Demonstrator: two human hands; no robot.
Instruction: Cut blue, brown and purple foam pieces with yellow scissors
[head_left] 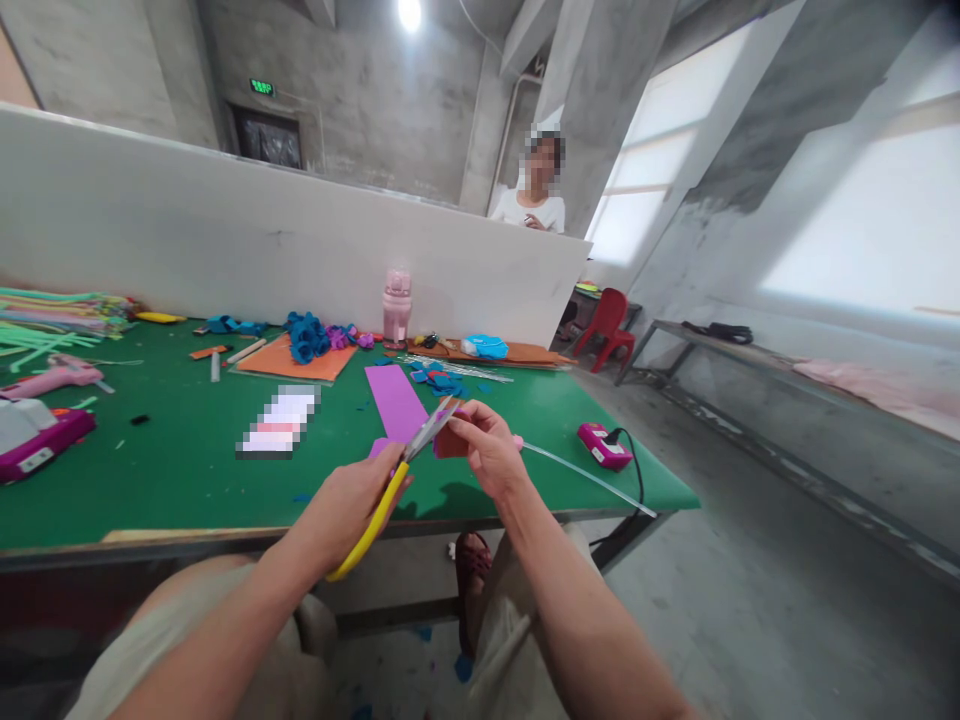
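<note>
Gripping yellow scissors (400, 472), the left hand (356, 505) is closed round the handles above the near edge of the desk (187, 470), while the right hand (491, 450) pinches a small brown foam piece (450, 441) at the blades. Best to turn the piece slowly, fingertips kept clear of the cut.

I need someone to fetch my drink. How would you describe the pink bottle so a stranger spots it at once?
Look at the green table, along its far edge where the white partition rises. The pink bottle stands upright there, right of the heap of blue curls; it is the only tall upright thing among flat sheets and scraps.
</note>
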